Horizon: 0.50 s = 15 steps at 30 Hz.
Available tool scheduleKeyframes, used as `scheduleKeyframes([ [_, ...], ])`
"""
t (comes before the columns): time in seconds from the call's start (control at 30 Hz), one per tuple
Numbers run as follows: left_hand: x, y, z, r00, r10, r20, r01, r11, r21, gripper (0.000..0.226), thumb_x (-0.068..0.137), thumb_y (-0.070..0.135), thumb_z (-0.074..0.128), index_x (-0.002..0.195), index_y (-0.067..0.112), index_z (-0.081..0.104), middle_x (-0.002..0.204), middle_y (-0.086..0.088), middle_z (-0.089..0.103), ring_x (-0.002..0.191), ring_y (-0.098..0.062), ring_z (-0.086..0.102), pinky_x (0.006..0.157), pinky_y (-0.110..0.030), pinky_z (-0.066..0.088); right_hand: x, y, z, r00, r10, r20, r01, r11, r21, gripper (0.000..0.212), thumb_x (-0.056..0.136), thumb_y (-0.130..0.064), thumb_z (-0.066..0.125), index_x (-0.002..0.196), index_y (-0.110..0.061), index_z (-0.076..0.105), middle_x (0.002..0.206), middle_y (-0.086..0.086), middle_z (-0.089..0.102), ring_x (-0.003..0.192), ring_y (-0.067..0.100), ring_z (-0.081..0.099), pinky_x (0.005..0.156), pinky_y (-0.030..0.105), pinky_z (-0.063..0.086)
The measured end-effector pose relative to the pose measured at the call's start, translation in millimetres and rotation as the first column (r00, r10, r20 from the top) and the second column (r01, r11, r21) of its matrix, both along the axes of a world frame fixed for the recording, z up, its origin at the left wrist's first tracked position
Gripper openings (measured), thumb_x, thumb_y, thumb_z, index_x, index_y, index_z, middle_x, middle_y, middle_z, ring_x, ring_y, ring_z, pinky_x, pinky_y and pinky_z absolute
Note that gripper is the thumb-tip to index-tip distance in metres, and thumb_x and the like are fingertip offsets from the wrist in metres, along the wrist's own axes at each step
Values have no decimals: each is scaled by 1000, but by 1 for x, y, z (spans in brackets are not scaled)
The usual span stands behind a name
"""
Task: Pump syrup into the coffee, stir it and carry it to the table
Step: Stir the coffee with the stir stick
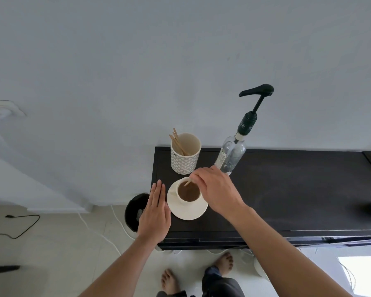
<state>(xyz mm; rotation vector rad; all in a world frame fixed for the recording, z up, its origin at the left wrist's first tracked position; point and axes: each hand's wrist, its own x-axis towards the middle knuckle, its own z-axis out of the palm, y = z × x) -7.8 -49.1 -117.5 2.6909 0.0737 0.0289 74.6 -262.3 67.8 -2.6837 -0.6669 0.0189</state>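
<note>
Dark counter [287, 189]: stick [187, 182] in coffee [188, 192]

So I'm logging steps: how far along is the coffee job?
Pumping looks over: the syrup bottle stands untouched. Stirring is in hand: the right hand holds a wooden stirrer in the coffee cup, the left hand flat beside the saucer. Carrying remains.

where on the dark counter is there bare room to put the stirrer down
The black countertop lies bare right of the clear pump syrup bottle and the right hand. Its left end is crowded: patterned stick holder, white coffee cup on its saucer, flat left hand.
</note>
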Motion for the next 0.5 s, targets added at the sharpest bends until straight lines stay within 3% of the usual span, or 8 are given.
scheduleKeyframes([
  [0.1, 0, 1, -1, 1000, 0, 9, 0, 1000, -1, 72, 117, 48, 6, 182, 18, 11, 192, 7, -3, 178, -14, -4, 119, -35, 59, -7, -1, 3, 998, 66, -10, -66, 998, -8, 26, 120, -39, 54, 117, -26, 76, 108, -10, 81, 96, 14, 70, 91, 47, 62],
  [0.27, 0, 0, -2, 1000, 0, 12, 0, 1000, 7, 74, 116, 51, 2, 182, 19, 9, 192, 7, -3, 177, -13, -5, 117, -34, 61, 4, -13, 4, 989, -86, 119, 108, 975, -193, 30, 121, -40, 47, 123, -24, 73, 114, -6, 81, 109, 19, 72, 94, 45, 60],
  [0.33, 0, -1, -1, 1000, 2, 13, -3, 1000, 9, 74, 116, 50, 2, 182, 19, 10, 192, 8, -3, 177, -13, -5, 115, -33, 62, 6, -10, 3, 993, -99, 70, 108, 985, -137, 29, 121, -38, 50, 124, -23, 75, 115, -5, 82, 110, 21, 71, 95, 47, 61],
  [0.43, 0, -1, -1, 1000, 7, 14, -7, 1000, 4, 73, 116, 49, 5, 182, 18, 12, 192, 8, -2, 177, -12, -4, 113, -31, 62, 1, -3, 2, 996, 12, -90, -8, 999, 47, 32, 119, -39, 51, 118, -23, 79, 108, -6, 82, 101, 18, 67, 92, 47, 62],
  [0.5, 0, -1, -1, 1000, 8, 17, -8, 1000, 4, 72, 117, 48, 7, 182, 18, 12, 192, 8, -2, 177, -12, -4, 112, -30, 63, -6, 0, 4, 992, 77, -105, -73, 996, 41, 31, 120, -39, 53, 116, -24, 79, 105, -7, 82, 98, 15, 68, 89, 46, 64],
])
